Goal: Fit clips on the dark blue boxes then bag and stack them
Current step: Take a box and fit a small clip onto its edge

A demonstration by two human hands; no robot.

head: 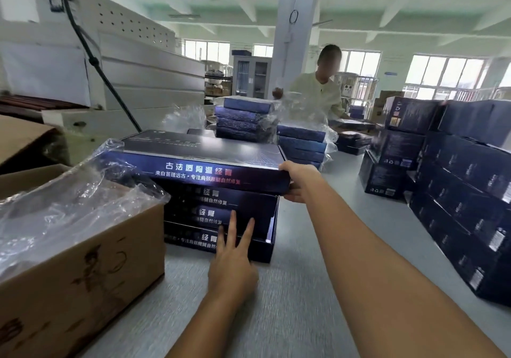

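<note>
A short stack of flat dark blue cardboard boxes [221, 214] with white and red printed lettering on their near sides sits on the pale grey surface [290, 302], in front of the person and a little to the left. The top box [204, 161] of the stack lies askew, its right end jutting past the boxes below it. The right hand [300, 182] has its grip closed around that right end, thumb on the lid and fingers curled beneath. The left hand [233, 258] is open and holds nothing; its spread fingertips press against the near faces of the lower boxes.

Just left of the stack stands a brown corrugated carton [80, 269] lined with crumpled clear plastic film [77, 197]. Farther back on the surface are two piles of the same blue boxes wrapped in clear bags [246, 121], and behind them another person in a pale long-sleeved top [318, 92] handles plastic. Along the right edge rise tall stacks of larger dark blue cartons [464, 186].
</note>
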